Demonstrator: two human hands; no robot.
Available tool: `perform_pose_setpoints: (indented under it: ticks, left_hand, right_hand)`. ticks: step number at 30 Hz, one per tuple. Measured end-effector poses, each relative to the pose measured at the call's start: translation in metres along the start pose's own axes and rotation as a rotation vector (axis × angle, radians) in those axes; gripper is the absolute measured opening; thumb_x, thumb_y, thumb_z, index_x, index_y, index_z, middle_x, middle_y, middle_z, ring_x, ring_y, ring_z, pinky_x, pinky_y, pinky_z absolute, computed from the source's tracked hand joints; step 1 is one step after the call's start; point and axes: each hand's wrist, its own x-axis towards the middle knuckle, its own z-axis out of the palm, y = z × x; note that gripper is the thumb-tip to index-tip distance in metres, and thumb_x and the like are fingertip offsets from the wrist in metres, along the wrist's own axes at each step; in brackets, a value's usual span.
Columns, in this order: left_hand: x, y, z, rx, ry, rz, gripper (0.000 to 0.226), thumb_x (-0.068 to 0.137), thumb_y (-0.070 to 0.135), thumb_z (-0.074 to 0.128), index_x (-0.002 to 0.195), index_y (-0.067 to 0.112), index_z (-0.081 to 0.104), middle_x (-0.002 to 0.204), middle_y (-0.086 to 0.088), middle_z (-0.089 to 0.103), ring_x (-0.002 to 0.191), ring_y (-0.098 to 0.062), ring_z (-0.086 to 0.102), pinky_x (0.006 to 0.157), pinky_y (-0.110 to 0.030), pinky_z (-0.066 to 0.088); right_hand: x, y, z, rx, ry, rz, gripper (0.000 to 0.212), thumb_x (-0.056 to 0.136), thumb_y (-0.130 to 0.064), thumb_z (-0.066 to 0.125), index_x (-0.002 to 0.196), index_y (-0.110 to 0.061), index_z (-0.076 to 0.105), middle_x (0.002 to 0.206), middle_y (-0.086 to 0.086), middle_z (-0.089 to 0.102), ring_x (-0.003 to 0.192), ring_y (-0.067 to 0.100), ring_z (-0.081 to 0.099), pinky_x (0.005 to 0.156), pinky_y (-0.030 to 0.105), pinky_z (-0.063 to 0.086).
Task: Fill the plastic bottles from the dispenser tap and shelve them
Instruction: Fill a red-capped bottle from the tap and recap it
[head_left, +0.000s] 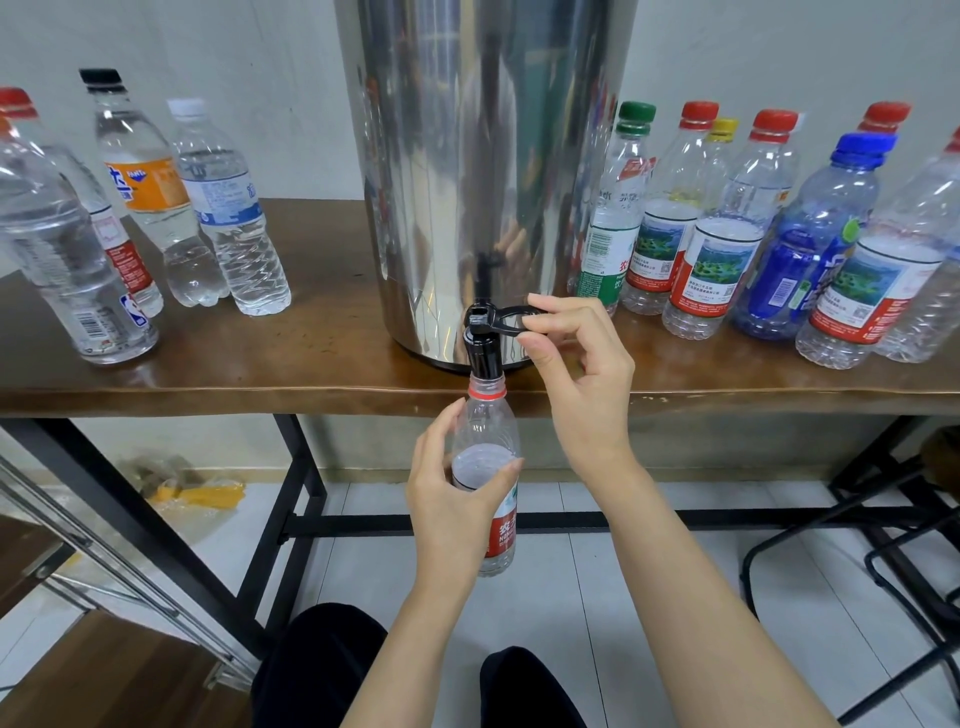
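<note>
Head view shows the bottle (486, 415) upright directly below the tap (483, 356), its open mouth touching or just under the spout and its long axis in line with it. The left hand (457, 501) wraps round the bottle's middle from the left of the tap. The right hand (582, 374), just right of the tap, pinches the lever (506, 313) between thumb and forefinger. The water level is unclear. Filling seems to be the step in hand. Any drift of the mouth sideways from the spout would spill, so the left hand must hold the bottle plumb.
</note>
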Motion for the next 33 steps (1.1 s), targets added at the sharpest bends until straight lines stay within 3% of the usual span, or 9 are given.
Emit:
perform_pose_setpoints:
  ticks: [17,33]
  left_hand:
    - [0.0005,-0.0007,-0.0002,-0.021,0.002,-0.008,0.073,0.07,0.016,0.088,0.128,0.044,0.054,0.128,0.02,0.059,0.12,-0.007,0.057,0.098,-0.039,0.053]
    - [0.0014,-0.0009,0.0002,-0.01,-0.001,0.004,0.073,0.07,0.016,0.088,0.126,0.048,0.053,0.129,0.018,0.059,0.122,-0.009,0.056,0.099,-0.042,0.052]
  right_hand:
    - [-0.0011,0.0035,0.0013,0.012,-0.001,-0.005,0.012,0.09,-0.007,0.067,0.098,-0.016,0.066,0.11,0.004,0.064,0.099,0.005,0.06,0.082,0.02,0.047]
    - [-0.0011,0.0025,0.0003,0.036,-0.01,0.024,0.008,0.091,-0.014,0.065,0.097,-0.019,0.066,0.111,0.0,0.064,0.098,0.007,0.06,0.081,0.024,0.048]
